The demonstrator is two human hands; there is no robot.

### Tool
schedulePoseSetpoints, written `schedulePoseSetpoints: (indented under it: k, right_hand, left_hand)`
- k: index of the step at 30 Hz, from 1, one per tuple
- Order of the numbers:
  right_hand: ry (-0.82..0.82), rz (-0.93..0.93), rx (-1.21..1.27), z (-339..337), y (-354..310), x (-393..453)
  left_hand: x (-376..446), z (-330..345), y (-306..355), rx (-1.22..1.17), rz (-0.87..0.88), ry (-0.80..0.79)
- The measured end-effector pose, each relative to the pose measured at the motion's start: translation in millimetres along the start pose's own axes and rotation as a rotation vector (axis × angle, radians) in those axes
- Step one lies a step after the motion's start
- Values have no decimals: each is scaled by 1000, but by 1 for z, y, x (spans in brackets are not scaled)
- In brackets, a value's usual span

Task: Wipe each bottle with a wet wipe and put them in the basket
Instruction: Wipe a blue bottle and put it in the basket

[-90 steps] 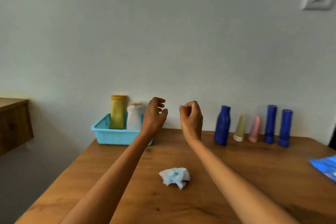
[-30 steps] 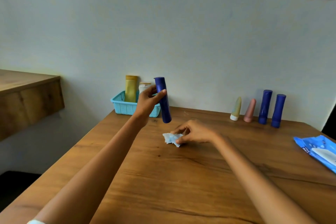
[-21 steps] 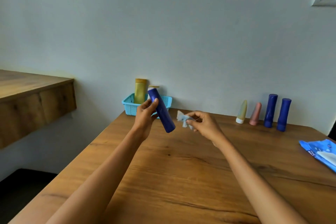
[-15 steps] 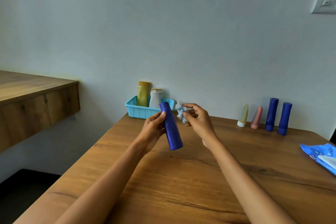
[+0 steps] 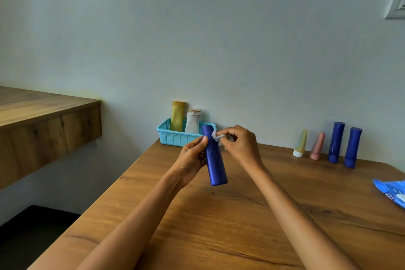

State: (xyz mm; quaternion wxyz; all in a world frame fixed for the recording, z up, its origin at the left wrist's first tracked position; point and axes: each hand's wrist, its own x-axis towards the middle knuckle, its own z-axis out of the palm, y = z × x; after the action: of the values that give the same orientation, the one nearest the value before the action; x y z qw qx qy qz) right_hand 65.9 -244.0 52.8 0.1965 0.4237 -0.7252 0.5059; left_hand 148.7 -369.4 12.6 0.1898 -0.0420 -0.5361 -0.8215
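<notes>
My left hand [image 5: 191, 161] grips a dark blue bottle [image 5: 214, 160], held nearly upright above the wooden table [image 5: 219, 226]. My right hand [image 5: 240, 147] pinches a crumpled wet wipe [image 5: 217, 137] against the bottle's upper right side. Behind the hands, the turquoise basket [image 5: 173, 137] holds a yellow bottle [image 5: 178, 115] and a white bottle [image 5: 192, 121]. Along the wall to the right stand a pale yellow tube [image 5: 299, 143], a pink tube [image 5: 317, 146] and two dark blue bottles [image 5: 336, 142] [image 5: 352, 147].
A blue wet-wipe pack [image 5: 392, 192] lies at the table's right edge. A wooden shelf [image 5: 43, 120] juts out on the left, with a gap to the floor between it and the table. A wall switch [image 5: 397, 4] sits top right.
My left hand took the blue bottle and brought it in front of me. My right hand lifted the wipe off the table and pressed it onto the bottle's top.
</notes>
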Motion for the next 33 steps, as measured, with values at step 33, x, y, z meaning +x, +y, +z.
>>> schedulePoseSetpoints:
  k: [33]
  right_hand:
    - [-123,-231,37,21,-17,-13]
  left_hand:
    - [1,-15,18,-82,55,119]
